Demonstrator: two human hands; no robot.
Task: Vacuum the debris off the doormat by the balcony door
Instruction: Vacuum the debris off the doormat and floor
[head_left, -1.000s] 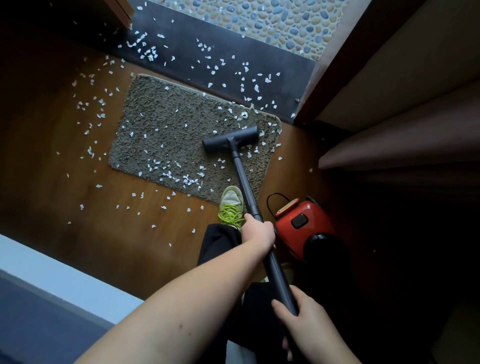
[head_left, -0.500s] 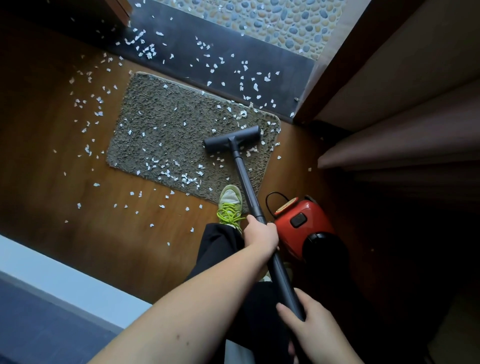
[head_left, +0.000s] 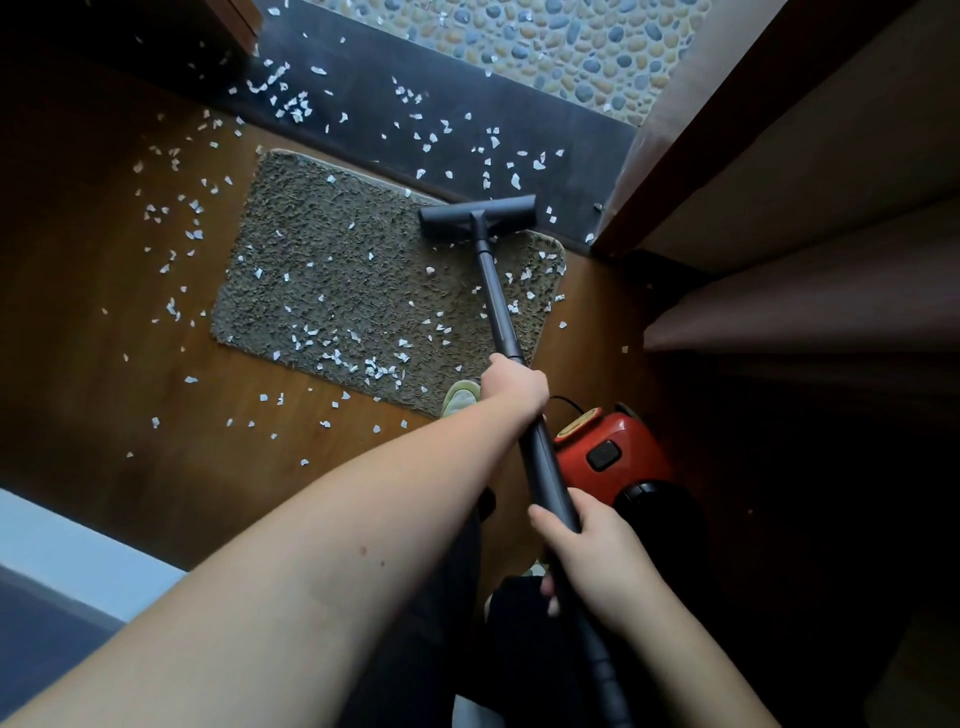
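Observation:
A grey shaggy doormat (head_left: 332, 275) lies on the wooden floor before the dark door sill. White paper scraps (head_left: 363, 364) are strewn over it, thickest along its near edge. The black vacuum head (head_left: 478, 215) sits at the mat's far right edge, against the sill. My left hand (head_left: 514, 382) grips the dark wand (head_left: 496, 306) midway along it. Lower down, my right hand (head_left: 592, 551) grips the wand near the hose.
The red vacuum canister (head_left: 618, 452) stands on the floor right of the wand. My green shoe (head_left: 460, 397) rests on the mat's near edge. More scraps litter the wooden floor (head_left: 171, 244) and dark sill (head_left: 441, 130). A curtain and door frame (head_left: 727, 171) rise at right.
The vacuum head has been pushed forward from the middle right of the mat to its far edge. Both arms have stretched out with the wand.

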